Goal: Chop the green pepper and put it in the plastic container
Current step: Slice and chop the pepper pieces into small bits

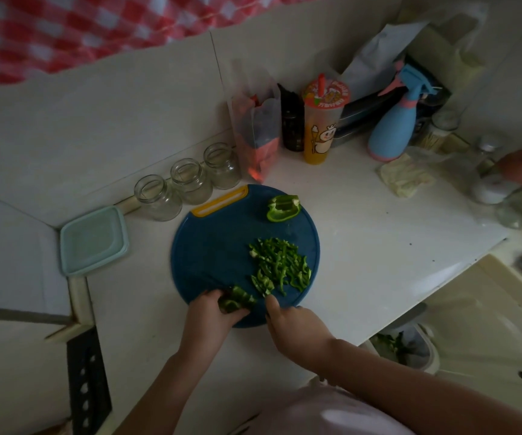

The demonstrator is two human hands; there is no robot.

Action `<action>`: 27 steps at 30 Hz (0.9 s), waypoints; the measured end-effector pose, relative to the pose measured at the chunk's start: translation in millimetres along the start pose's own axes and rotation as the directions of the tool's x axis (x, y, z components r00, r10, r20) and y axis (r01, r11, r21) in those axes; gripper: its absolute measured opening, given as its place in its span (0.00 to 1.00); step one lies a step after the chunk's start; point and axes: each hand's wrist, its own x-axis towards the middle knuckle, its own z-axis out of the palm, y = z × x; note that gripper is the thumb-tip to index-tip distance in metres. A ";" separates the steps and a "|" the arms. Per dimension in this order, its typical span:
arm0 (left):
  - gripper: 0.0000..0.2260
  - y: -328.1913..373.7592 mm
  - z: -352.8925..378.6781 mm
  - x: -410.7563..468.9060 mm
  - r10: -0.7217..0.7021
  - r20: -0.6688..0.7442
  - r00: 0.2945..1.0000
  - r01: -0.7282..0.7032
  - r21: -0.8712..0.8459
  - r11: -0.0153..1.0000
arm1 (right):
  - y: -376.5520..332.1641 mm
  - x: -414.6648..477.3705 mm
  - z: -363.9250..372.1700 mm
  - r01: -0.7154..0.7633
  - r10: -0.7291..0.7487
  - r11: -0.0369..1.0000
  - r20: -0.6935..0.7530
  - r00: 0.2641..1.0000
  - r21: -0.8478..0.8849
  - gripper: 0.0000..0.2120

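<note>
A round blue cutting board lies on the white counter. A pile of chopped green pepper strips sits on its right half, and an uncut pepper piece lies at its far edge. At the near edge my left hand grips another pepper piece. My right hand is curled just to the right of it, around a knife. The knife's dark, faintly visible blade crosses that piece. The pale teal plastic container stands with its lid on, left of the board in the corner.
Three glass jars line the wall behind the board. Further right stand a bag, a dark bottle, a drink cup and a blue spray bottle. The counter edge drops off right, with a bin below.
</note>
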 end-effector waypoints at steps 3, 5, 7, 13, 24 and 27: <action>0.16 -1.1 1.3 1.4 -0.013 -0.011 1.000 0.013 0.014 1.000 | -0.5 -1.7 2.1 -0.003 0.003 1.000 0.017 1.000 -0.020 0.12; 0.16 -1.5 2.0 2.2 -0.023 -0.004 1.000 0.023 0.024 0.999 | -0.9 -1.4 2.1 0.001 -0.001 1.000 0.030 1.000 -0.016 0.12; 0.16 -0.5 2.1 2.7 -0.023 0.006 1.000 0.023 0.028 0.999 | -1.7 -0.8 2.4 0.003 -0.002 1.000 0.037 0.999 -0.019 0.13; 0.16 1.5 0.9 1.3 -0.034 0.024 0.999 0.032 0.059 0.998 | -6.2 -1.2 4.0 -0.029 0.030 1.000 0.049 0.998 -0.008 0.16; 0.17 -0.3 2.4 1.7 -0.013 0.050 0.999 0.013 0.012 1.000 | -12.5 7.8 -4.6 -0.073 0.065 0.995 0.115 0.991 0.073 0.19; 0.18 -0.9 2.0 3.0 -0.036 0.069 0.997 0.039 -0.036 0.999 | -17.8 8.1 -7.2 -0.093 0.083 0.993 0.135 0.987 0.072 0.19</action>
